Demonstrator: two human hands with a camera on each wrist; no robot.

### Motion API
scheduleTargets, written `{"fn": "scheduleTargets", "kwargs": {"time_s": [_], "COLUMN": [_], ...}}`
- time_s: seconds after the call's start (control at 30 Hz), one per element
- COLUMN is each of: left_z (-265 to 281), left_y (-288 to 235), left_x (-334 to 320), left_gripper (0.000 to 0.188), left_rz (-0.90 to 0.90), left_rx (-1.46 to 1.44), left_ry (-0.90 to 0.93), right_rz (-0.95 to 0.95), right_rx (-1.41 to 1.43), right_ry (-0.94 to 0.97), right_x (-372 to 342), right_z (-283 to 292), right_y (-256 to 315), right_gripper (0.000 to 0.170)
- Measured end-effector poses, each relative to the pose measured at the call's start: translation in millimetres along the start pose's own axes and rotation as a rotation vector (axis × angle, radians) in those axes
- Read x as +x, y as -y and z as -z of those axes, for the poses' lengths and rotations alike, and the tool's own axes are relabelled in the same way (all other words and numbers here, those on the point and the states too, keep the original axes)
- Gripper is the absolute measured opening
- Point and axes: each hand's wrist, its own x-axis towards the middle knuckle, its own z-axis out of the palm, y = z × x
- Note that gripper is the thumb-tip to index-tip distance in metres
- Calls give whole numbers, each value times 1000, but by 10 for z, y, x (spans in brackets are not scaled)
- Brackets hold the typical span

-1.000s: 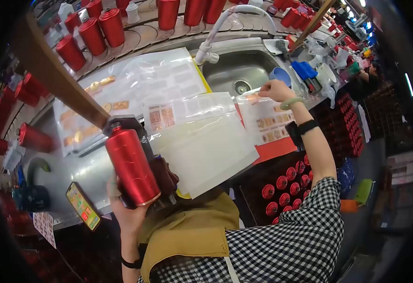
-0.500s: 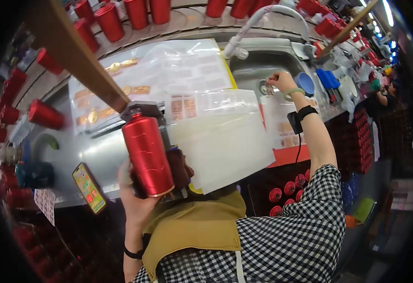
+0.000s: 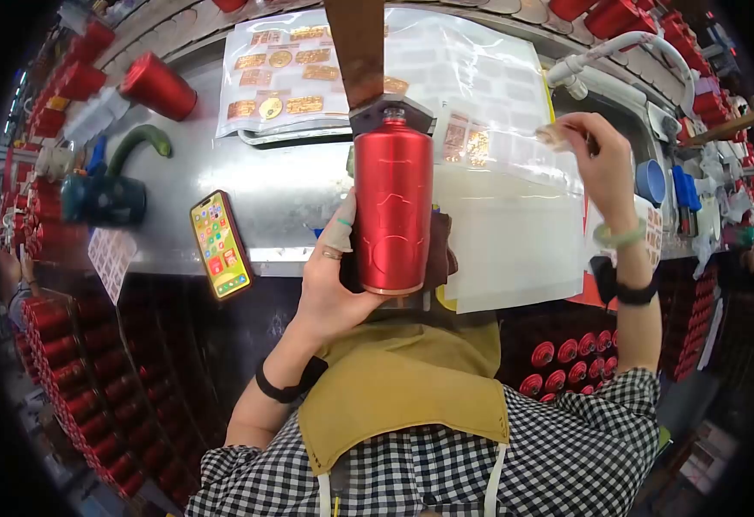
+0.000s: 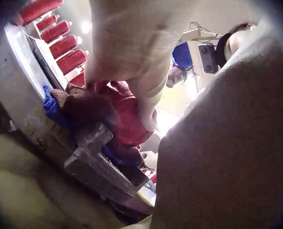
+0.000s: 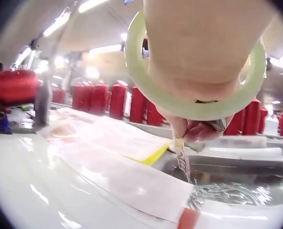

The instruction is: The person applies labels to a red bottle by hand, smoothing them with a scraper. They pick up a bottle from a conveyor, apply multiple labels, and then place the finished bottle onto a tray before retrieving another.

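Nearest you, your left hand (image 3: pixel 329 297) holds the red bottle (image 3: pixel 394 215) near its base: your thumb lies against the base end and one finger stretches along the bottle's left side, touching it. The other fingers are hidden, so you cannot tell how far they wrap. The bottle's neck points away from you, up to a dark fitting (image 3: pixel 411 112) at the end of the wooden bar (image 3: pixel 355 52).

To the left, your phone (image 3: pixel 219 246) lies face up on the metal table (image 3: pixel 295 198); to the right of the bottle is a blank pale sheet (image 3: pixel 515 258).

Farther out, your right hand (image 3: pixel 605 159) is raised, well apart from the bottle. Its fingers pinch a small printed strip (image 5: pixel 182 160), which hangs below the fingertips in the right wrist view, near the sink (image 5: pixel 222 164).

Beyond are a plastic-covered sheet (image 3: pixel 454 65) with gold labels (image 3: pixel 280 59), and the white faucet (image 3: pixel 622 43).
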Motion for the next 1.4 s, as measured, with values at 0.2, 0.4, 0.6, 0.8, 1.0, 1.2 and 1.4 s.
{"fn": "scheduleTargets", "kwargs": {"time_s": [0.2,0.4,0.6,0.8,1.0,1.2,1.4], "left_z": [210,124,-64,-65,-96,-77,-95], "left_y": [-170,-382,-234,-271,-263,-284,-284], "left_x": [55,359,513,528,546,540,533], "left_gripper": [118,108,81,83,83,83,81], "left_rz": [-111,56,138,217,182,253,259], "left_rx": [188,-230,-411,-490,-498,-555,-614], "left_ry": [78,-44,-84,-69,-105,-94,-101], "right_rz": [109,113,133,-33,-101,-150,-174], "right_rx": [348,452,413,575,639,693,703], "right_ry": [163,290,186,155,164,181,180], "right_x": [-37,40,70,72,88,98,104], "right_z": [-53,-644,-847,-962,-981,-1002,-1004], "right_y": [1320,1479,1405,1390,1377,1390,1401], "right_gripper": [11,13,16,19,22,22,22]}}
